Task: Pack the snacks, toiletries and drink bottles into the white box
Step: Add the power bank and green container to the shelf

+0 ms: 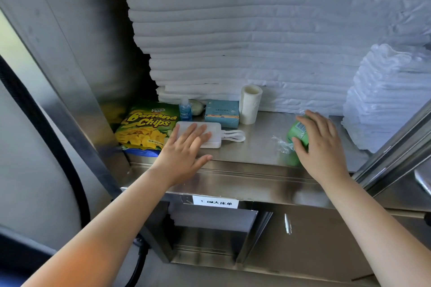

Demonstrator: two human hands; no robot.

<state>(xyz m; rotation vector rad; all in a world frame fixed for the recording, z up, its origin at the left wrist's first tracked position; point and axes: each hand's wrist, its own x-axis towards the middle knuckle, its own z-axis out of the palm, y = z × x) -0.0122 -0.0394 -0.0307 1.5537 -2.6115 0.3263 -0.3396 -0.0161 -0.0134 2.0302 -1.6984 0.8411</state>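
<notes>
Nothing appears packed yet: the left hand lies, fingers spread, on the white box left of centre; the right hand fingers grip the green packet.

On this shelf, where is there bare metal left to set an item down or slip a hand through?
Bare shelf lies between the white case under the left hand and the green packet the right hand grips, forward of the paper roll. The left back is crowded: chips bag, blue bottle, blue box.
</notes>
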